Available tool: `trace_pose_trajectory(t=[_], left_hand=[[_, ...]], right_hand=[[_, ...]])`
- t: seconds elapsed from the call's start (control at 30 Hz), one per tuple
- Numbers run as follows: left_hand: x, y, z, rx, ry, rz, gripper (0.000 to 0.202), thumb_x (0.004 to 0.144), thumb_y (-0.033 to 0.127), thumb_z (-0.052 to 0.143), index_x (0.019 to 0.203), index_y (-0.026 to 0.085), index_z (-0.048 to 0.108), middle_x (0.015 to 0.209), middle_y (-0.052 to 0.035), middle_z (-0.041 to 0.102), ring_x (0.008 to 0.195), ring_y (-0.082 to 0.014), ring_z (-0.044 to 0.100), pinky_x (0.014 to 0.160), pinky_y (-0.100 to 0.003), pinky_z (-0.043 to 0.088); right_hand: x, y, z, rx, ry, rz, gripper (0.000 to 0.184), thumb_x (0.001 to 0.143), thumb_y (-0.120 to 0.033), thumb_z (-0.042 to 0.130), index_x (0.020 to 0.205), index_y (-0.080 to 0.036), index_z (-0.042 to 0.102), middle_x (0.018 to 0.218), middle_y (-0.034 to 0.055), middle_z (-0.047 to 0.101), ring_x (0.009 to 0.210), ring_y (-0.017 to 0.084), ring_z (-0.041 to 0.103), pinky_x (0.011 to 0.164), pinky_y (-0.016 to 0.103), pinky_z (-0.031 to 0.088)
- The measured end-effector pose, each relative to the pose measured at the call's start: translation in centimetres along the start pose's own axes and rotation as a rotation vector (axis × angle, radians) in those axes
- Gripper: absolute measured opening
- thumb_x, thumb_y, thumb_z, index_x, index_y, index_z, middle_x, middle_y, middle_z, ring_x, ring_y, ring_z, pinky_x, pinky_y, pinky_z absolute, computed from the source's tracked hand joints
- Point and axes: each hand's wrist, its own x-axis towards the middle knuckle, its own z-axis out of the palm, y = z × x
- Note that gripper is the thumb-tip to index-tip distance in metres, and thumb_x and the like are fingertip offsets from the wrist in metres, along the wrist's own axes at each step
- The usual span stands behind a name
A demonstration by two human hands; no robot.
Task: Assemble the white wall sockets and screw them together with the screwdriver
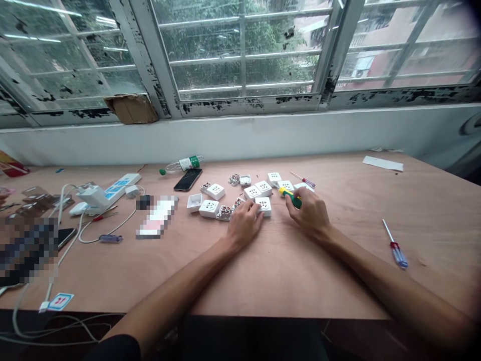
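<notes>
My right hand (311, 213) is closed around the green and yellow handle of a screwdriver (294, 198); I cannot make out its shaft. Just to the left, my left hand (245, 220) holds a white square power socket (264, 204) by its left side, fingertips on its face. Beyond the hands stand more white sockets, among them a joined-looking pair (257, 190) and another socket (274, 177). Left of my left hand lie an opened socket part with its inner pieces showing (224, 212), a closed socket (209, 208) and a hollow white cover (194, 202).
Screwdrivers lie to the right (395, 248) and behind the sockets (303, 179). A black phone (189, 179) and a plastic bottle (180, 164) lie at the back. Leftward are a power strip (122, 187) with trailing cables and a blue-handled tool (110, 238).
</notes>
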Motion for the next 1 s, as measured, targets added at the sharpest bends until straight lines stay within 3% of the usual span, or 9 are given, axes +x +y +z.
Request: trace_pose_trajectory(t=[0.3,0.47,0.6,0.7,0.83,1.0], left_hand=[[1.0,-0.2,0.9,0.059,-0.020,-0.080,0.010,0.094,0.026,0.057,0.099,0.018,0.058,0.096,-0.0083,0.067,0.090,-0.0240,0.065,0.078,-0.037,0.054],[1.4,0.2,0.7,0.045,-0.074,-0.147,0.016,0.096,0.025,0.053,0.110,0.017,0.053,0.101,-0.0076,0.068,0.091,-0.0217,0.065,0.077,-0.033,0.053],[1.2,0.3,0.2,0.042,-0.108,-0.169,0.009,0.096,0.023,0.052,0.102,0.017,0.054,0.097,-0.0069,0.067,0.087,-0.0201,0.064,0.073,-0.030,0.051],[0.9,0.4,-0.2,0.062,-0.122,-0.157,0.010,0.095,0.024,0.050,0.092,0.017,0.056,0.093,-0.0071,0.068,0.085,-0.0208,0.064,0.072,-0.030,0.050],[0.4,0.5,-0.8,0.096,-0.285,-0.136,0.027,0.096,0.029,0.043,0.076,0.018,0.058,0.074,-0.0057,0.068,0.066,-0.0205,0.064,0.061,-0.030,0.045],[0.4,0.6,-1.1,0.130,-0.356,-0.130,0.034,0.096,0.033,0.042,0.073,0.018,0.062,0.073,-0.0071,0.070,0.067,-0.0230,0.067,0.059,-0.031,0.042]], right_hand=[[-0.5,-0.9,1.0,-0.241,-0.179,-0.094,0.018,0.093,-0.025,0.040,0.087,-0.018,0.056,0.084,0.0125,0.067,0.074,0.025,0.059,0.056,0.034,0.032],[-0.8,-0.7,2.3,-0.387,-0.199,-0.029,0.019,0.092,-0.025,0.044,0.089,-0.015,0.059,0.084,0.0105,0.067,0.074,0.022,0.058,0.055,0.032,0.028],[-0.8,-0.6,2.5,-0.424,-0.192,-0.034,0.019,0.092,-0.026,0.047,0.089,-0.014,0.062,0.087,0.0114,0.066,0.078,0.024,0.057,0.058,0.033,0.030],[-0.8,-0.9,2.1,-0.403,-0.161,-0.170,0.020,0.092,-0.023,0.046,0.088,-0.013,0.064,0.092,0.0146,0.066,0.089,0.027,0.056,0.070,0.036,0.036],[-0.9,-1.6,1.9,-0.245,-0.218,-0.434,0.020,0.093,-0.022,0.046,0.089,-0.015,0.065,0.096,0.0129,0.066,0.094,0.027,0.054,0.081,0.039,0.038],[-1.0,-1.8,2.2,-0.099,-0.321,-0.481,0.019,0.092,-0.019,0.047,0.078,-0.018,0.060,0.084,0.0087,0.065,0.082,0.021,0.055,0.077,0.034,0.040]])
